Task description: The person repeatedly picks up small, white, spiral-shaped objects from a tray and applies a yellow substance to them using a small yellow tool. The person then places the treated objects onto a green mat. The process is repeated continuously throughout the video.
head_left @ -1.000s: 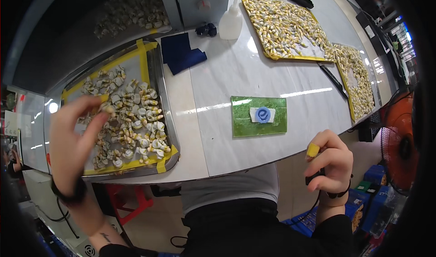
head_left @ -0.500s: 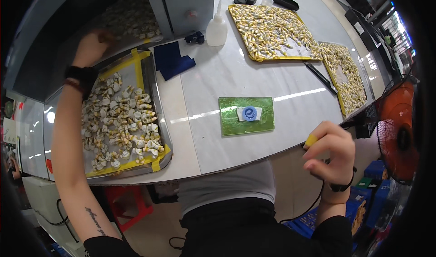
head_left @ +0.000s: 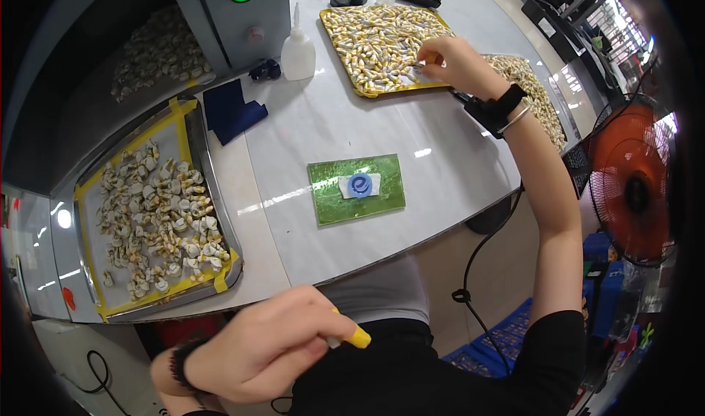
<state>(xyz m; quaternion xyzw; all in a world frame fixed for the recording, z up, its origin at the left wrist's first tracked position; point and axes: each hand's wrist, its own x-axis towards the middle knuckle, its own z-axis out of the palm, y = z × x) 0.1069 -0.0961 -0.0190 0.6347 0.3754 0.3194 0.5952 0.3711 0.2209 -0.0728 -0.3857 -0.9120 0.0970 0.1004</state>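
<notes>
My left hand (head_left: 268, 342) is close to my body, below the table's front edge. Its fingers are curled, a yellow cover is on the index fingertip, and a small whitish piece (head_left: 333, 342) shows between thumb and finger. My right hand (head_left: 459, 62) reaches over a yellow-edged tray (head_left: 402, 89) filled with small yellow-and-white elongated pieces (head_left: 382, 41). Thumb and fingers are pinched together at the tray's right side; what they hold, if anything, is hidden. On the table in front of me lies a green slab (head_left: 330, 207) bearing a white pad and a blue ring (head_left: 360, 185).
A taped metal tray (head_left: 232, 269) at left holds clustered white-and-yellow pieces (head_left: 158, 218). Behind it stands a grey machine (head_left: 253, 34) with a green light. A white squeeze bottle (head_left: 298, 55), a dark blue cloth (head_left: 233, 113) and an orange fan (head_left: 633, 185) are around.
My left hand has come from the grey machine's opening down to near my body. My right hand has moved up from the table's front edge to the yellow-edged tray. The view has shifted.
</notes>
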